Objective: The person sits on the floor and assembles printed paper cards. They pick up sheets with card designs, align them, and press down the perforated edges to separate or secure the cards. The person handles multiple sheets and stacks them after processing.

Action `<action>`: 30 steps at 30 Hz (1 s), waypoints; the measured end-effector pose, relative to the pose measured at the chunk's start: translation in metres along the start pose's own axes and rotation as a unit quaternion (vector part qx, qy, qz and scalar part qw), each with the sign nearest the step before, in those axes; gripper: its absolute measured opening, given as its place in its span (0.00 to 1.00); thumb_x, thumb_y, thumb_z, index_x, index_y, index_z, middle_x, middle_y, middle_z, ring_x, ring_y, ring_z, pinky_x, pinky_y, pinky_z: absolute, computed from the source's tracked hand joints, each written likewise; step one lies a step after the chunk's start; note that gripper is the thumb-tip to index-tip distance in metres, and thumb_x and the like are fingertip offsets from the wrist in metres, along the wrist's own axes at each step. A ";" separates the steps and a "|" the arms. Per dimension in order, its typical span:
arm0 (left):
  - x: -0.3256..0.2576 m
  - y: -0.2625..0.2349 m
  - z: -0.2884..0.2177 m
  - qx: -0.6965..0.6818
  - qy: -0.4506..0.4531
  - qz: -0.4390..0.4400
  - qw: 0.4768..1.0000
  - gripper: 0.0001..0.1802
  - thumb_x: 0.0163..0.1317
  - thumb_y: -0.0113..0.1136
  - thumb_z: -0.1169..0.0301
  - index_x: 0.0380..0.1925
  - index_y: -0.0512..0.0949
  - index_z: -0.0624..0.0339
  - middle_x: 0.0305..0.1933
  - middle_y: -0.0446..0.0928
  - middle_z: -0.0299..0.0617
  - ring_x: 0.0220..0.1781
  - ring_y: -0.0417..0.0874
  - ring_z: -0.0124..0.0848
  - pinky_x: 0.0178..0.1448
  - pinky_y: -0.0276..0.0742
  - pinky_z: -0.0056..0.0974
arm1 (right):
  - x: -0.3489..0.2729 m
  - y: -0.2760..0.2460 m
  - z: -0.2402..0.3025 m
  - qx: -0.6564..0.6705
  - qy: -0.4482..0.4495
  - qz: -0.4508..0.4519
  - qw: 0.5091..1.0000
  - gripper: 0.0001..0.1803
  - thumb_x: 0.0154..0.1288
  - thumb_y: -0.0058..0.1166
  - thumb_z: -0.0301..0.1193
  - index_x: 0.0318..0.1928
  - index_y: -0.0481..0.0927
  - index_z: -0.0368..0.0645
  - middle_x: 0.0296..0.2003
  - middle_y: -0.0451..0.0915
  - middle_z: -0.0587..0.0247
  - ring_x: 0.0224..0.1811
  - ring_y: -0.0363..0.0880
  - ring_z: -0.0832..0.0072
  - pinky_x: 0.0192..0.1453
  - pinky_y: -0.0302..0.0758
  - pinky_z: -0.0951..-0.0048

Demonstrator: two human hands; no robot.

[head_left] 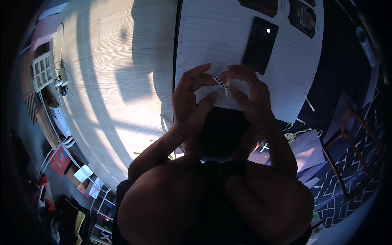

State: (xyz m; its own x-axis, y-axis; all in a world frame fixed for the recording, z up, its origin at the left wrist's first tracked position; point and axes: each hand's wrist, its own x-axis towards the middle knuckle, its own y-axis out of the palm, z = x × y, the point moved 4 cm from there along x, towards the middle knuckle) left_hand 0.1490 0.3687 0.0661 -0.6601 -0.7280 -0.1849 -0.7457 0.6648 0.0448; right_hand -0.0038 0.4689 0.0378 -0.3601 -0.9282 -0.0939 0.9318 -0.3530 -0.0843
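A short, narrow white strip [221,84] with a row of dark spots is bent between my two hands, above the near part of the white sheet [212,41]. My left hand [188,98] is curled, its fingertips at the strip's upper left end and its thumb lower, a little apart. From the other side, the curled fingers of my right hand [255,92] meet the strip near a small yellowish piece [227,83]. My right thumb is just below. The exact grip of the fingertips is partly hidden.
A black phone [260,45] lies on the sheet beyond my right hand, near dark printed pictures [303,18]. Pale curled scraps [300,132] lie at the right. Pale wood-look flooring [110,61] stretches left to boxes and a white rack. A brown frame [345,134] stands far right.
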 end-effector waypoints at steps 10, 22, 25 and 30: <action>0.010 -0.004 0.005 0.013 0.006 0.013 1.000 0.34 0.56 0.57 0.84 0.66 0.64 0.71 0.47 0.84 0.50 0.57 0.82 0.34 0.67 0.70 0.42 | 0.004 0.009 -0.009 0.039 0.037 0.014 0.998 0.09 0.65 0.60 0.22 0.45 0.84 0.40 0.43 0.84 0.57 0.48 0.82 0.65 0.56 0.75 0.63; 0.012 -0.004 0.006 0.017 0.002 0.018 1.000 0.35 0.57 0.54 0.83 0.68 0.62 0.74 0.51 0.84 0.53 0.59 0.81 0.35 0.71 0.66 0.44 | -0.001 0.016 -0.018 0.086 0.056 0.011 0.995 0.06 0.67 0.58 0.24 0.43 0.82 0.37 0.40 0.82 0.57 0.42 0.85 0.69 0.52 0.78 0.65; 0.012 -0.004 0.006 0.011 0.001 0.017 1.000 0.35 0.57 0.54 0.83 0.68 0.63 0.73 0.51 0.84 0.53 0.60 0.81 0.35 0.72 0.64 0.45 | -0.002 0.017 -0.020 0.084 0.057 0.012 0.995 0.06 0.68 0.58 0.24 0.43 0.82 0.37 0.39 0.83 0.57 0.41 0.85 0.70 0.51 0.78 0.66; 0.012 -0.003 0.009 0.019 0.003 0.014 1.000 0.36 0.57 0.55 0.84 0.68 0.63 0.71 0.51 0.84 0.53 0.62 0.80 0.35 0.74 0.61 0.45 | 0.001 0.014 -0.015 0.070 0.079 0.006 0.994 0.05 0.68 0.58 0.25 0.41 0.81 0.37 0.37 0.84 0.58 0.40 0.85 0.71 0.49 0.78 0.68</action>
State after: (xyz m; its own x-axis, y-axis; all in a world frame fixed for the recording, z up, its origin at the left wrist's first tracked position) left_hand 0.1443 0.3590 0.0550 -0.6812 -0.7101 -0.1780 -0.7231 0.6906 0.0119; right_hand 0.0087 0.4650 0.0213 -0.3407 -0.9062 -0.2505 0.9294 -0.3648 0.0556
